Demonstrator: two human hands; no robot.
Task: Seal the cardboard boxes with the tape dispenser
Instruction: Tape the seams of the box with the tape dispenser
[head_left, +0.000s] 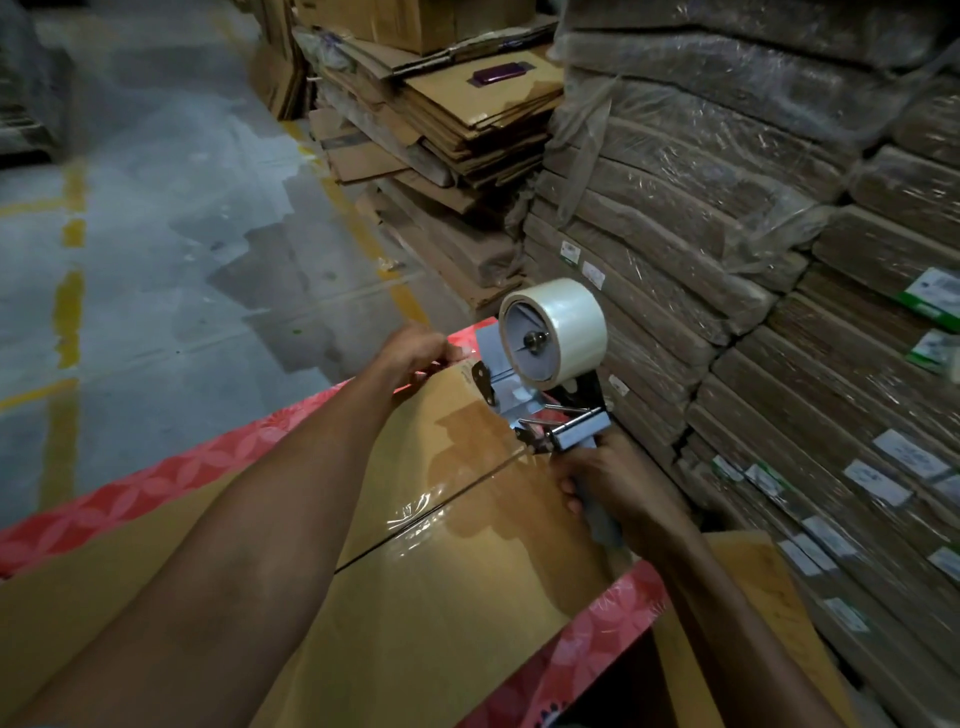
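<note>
Right hand grips the tape dispenser on the box seam; left hand clasps the box's far edge.

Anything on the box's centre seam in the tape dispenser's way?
Nothing visible does. The metal tape dispenser with the clear roll, held at its grip by the right hand, sits on the seam of the brown cardboard box; the left hand holds the far edge, to one side.

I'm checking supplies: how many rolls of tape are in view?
1: the clear roll sits on the tape dispenser, held by its grip in the right hand, over the cardboard box's far end. More may be hidden among the stacks.
</note>
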